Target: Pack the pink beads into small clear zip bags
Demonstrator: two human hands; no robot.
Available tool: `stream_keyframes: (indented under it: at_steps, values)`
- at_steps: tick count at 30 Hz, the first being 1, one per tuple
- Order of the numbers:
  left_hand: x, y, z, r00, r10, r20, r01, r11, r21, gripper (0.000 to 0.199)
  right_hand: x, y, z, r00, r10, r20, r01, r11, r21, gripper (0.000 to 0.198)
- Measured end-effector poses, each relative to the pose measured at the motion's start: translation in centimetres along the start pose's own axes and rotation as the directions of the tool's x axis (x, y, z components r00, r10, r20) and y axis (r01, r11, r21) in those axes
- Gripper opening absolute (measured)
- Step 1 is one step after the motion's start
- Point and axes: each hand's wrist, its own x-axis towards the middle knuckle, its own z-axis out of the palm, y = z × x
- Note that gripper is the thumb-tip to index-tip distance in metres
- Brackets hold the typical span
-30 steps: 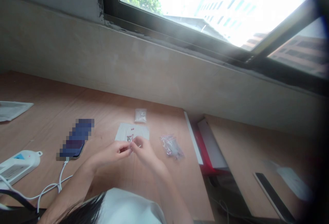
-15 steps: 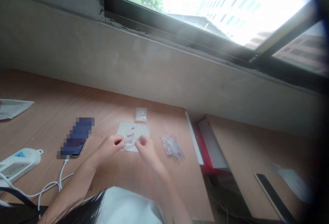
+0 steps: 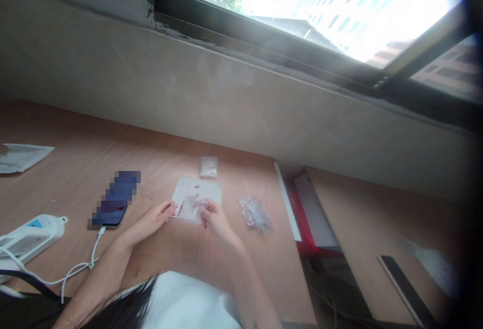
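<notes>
A white sheet (image 3: 211, 188) lies on the table with several small dark-red beads (image 3: 196, 186) on it. My left hand (image 3: 160, 217) rests at the sheet's left edge, fingers stretched out and tips touching it near a few beads. Over the sheet's right half, my right hand (image 3: 214, 217) pinches a small clear plastic bag (image 3: 199, 207); the contents of the bag are too blurred to make out. Just beyond the sheet sits a small clear packet (image 3: 209, 167) of whitish bits. To the right lies a larger clear bag (image 3: 255, 214) with reddish and greyish contents.
At the left, a phone (image 3: 115, 203) is plugged into a white cable (image 3: 93, 251), beside a white power strip (image 3: 35, 238). A pale packet (image 3: 24, 158) lies farther back. A gap with a red item (image 3: 302, 228) separates this table from another table (image 3: 362, 218) on the right.
My left hand has let go of the clear bag and moved slightly left to the sheet's edge. My right hand keeps the bag. The beads are spread differently.
</notes>
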Motion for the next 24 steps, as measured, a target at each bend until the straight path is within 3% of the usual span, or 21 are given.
stream_keyframes:
  at_steps: [3, 5, 8, 11, 16, 24]
  values:
    - [-0.1, -1.8, 0.1, 0.997, -0.056, 0.058, 0.062, 0.992, -0.109, 0.034, 0.2, 0.8, 0.6, 0.991, 0.042, 0.126, -0.054, 0.995, 0.086, 0.011]
    - [0.0, -2.9, 0.2, 0.997, -0.061, 0.045, 0.068, 0.986, -0.154, 0.034, 0.4, 1.6, 1.1, 0.995, 0.077, 0.066, -0.084, 0.991, 0.106, 0.015]
    - [0.3, -4.5, 0.0, 0.99, -0.124, -0.07, 0.11, 0.977, -0.18, 0.035, 0.7, 2.8, 1.5, 0.991, 0.116, -0.072, -0.106, 0.986, 0.129, 0.022]
    - [0.8, -5.7, -0.3, 0.971, -0.188, -0.147, 0.159, 0.969, -0.19, 0.036, 0.8, 3.9, 1.8, 0.992, 0.119, -0.036, -0.114, 0.986, 0.122, 0.028]
    - [1.1, -6.2, -0.7, 0.966, -0.182, -0.183, 0.141, 0.966, -0.217, 0.04, 1.6, 5.5, 2.0, 0.99, 0.142, 0.012, -0.142, 0.989, 0.036, 0.028]
    - [1.1, -5.9, -1.0, 0.968, -0.164, -0.188, 0.131, 0.976, -0.176, 0.038, 2.8, 6.9, 1.2, 0.984, 0.173, 0.05, -0.178, 0.979, 0.104, 0.029]
